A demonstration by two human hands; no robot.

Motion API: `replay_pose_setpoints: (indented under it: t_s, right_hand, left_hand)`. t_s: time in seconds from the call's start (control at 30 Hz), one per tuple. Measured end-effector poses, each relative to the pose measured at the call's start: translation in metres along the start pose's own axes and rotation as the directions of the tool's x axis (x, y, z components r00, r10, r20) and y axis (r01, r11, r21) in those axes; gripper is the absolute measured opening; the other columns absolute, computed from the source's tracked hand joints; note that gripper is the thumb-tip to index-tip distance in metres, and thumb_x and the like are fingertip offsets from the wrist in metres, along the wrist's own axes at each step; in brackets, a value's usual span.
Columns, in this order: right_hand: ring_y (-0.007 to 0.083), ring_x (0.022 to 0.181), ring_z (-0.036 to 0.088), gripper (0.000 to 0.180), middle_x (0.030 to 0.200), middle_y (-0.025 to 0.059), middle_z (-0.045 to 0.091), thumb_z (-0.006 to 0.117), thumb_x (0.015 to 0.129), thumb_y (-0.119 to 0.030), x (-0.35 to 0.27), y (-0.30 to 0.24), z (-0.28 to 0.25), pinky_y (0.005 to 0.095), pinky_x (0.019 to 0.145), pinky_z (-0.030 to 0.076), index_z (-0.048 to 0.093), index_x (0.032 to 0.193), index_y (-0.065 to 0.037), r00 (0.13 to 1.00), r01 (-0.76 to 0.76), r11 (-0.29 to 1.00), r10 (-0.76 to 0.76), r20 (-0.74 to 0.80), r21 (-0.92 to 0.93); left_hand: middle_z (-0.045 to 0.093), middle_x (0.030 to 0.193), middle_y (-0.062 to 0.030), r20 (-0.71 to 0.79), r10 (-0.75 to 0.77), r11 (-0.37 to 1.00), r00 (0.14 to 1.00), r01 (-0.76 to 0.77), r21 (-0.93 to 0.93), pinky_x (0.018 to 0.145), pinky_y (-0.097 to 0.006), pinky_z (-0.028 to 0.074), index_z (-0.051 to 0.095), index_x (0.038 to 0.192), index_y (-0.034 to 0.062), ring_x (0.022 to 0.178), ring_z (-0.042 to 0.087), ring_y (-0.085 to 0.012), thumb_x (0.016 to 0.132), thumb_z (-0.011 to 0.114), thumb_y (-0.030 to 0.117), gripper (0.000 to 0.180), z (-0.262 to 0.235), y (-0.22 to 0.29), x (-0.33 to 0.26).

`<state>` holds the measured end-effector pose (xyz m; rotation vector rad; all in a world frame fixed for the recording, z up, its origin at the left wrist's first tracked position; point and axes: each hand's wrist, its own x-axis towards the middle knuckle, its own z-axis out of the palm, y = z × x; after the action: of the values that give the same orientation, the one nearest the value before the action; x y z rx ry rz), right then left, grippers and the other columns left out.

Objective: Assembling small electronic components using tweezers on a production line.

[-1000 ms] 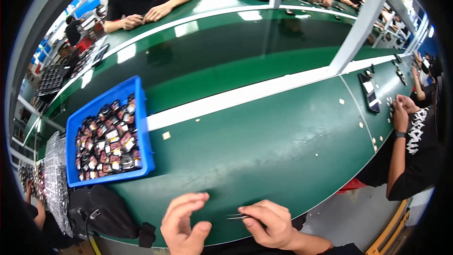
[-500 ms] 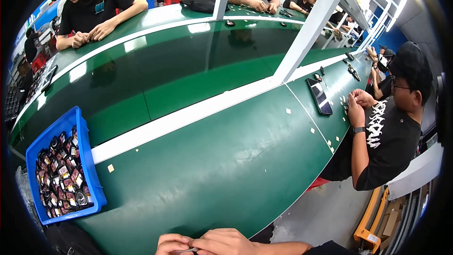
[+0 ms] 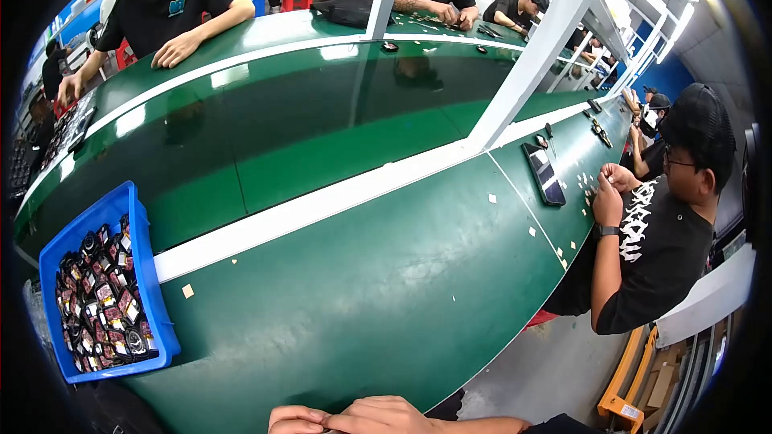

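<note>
My left hand [image 3: 296, 419] and my right hand [image 3: 388, 415] show only as knuckles at the bottom edge, pressed together at the near rim of the green work table [image 3: 362, 297]. Whatever lies between the fingers is cut off by the frame. A blue bin [image 3: 145, 269] full of several small dark and red parts stands to the left of my hands on the table.
A white stripe [image 3: 322, 202] runs along the table beside a darker green belt [image 3: 281, 120]. To my right a seated person in a black shirt [image 3: 655, 245] works near a dark tray [image 3: 544, 174]. Others sit across the belt. A white post [image 3: 537, 47] rises mid-table.
The view has swung to the right and upward. My hands have slid from well inside the picture to its bottom edge, and the thin metal tool seen in my right hand is out of sight.
</note>
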<state>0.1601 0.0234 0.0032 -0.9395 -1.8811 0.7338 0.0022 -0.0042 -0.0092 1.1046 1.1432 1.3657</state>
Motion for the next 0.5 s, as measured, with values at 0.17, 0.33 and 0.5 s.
replay_pose_setpoints:
  t_s: [0.17,0.33,0.5]
  right_hand:
    - [0.0292,0.06,0.059,0.023,0.074,0.012,0.059,0.072,0.083,-0.009,-0.0005,-0.0007,0.0015,0.0374,0.055,0.048,0.066,0.102,0.003,1.0,-0.002,1.0,0.002,0.005,-0.01]
    - [0.0285,0.06,0.059,0.025,0.075,0.0114,0.059,0.073,0.082,-0.009,-0.0014,0.0,0.003,0.0368,0.055,0.048,0.066,0.103,0.002,1.0,0.002,1.0,-0.002,-0.003,-0.024]
    - [0.0278,0.061,0.059,0.026,0.075,0.0109,0.059,0.074,0.081,-0.009,-0.0009,-0.0003,0.0036,0.0362,0.055,0.048,0.067,0.104,0.002,1.0,0.0,0.999,0.0,-0.012,-0.041]
  left_hand:
    - [0.057,0.11,-0.0139,-0.013,-0.007,1.0,1.0,0.007,-0.002,0.074,-0.027,0.052,0.058,0.1,-0.0001,0.087,0.061,-0.0176,0.093,0.072,0.028,0.032,0.0,-0.0011,-0.0032]
    - [0.057,0.111,-0.0135,-0.021,-0.012,1.0,1.0,0.011,-0.006,0.075,-0.027,0.052,0.057,0.101,0.0001,0.089,0.061,-0.018,0.092,0.073,0.029,0.034,0.0013,-0.0003,-0.0031]
    - [0.058,0.11,-0.0131,-0.017,-0.007,1.0,1.0,0.007,-0.004,0.077,-0.028,0.052,0.057,0.101,0.0002,0.091,0.061,-0.0192,0.091,0.074,0.03,0.036,0.0014,0.0012,-0.0027]
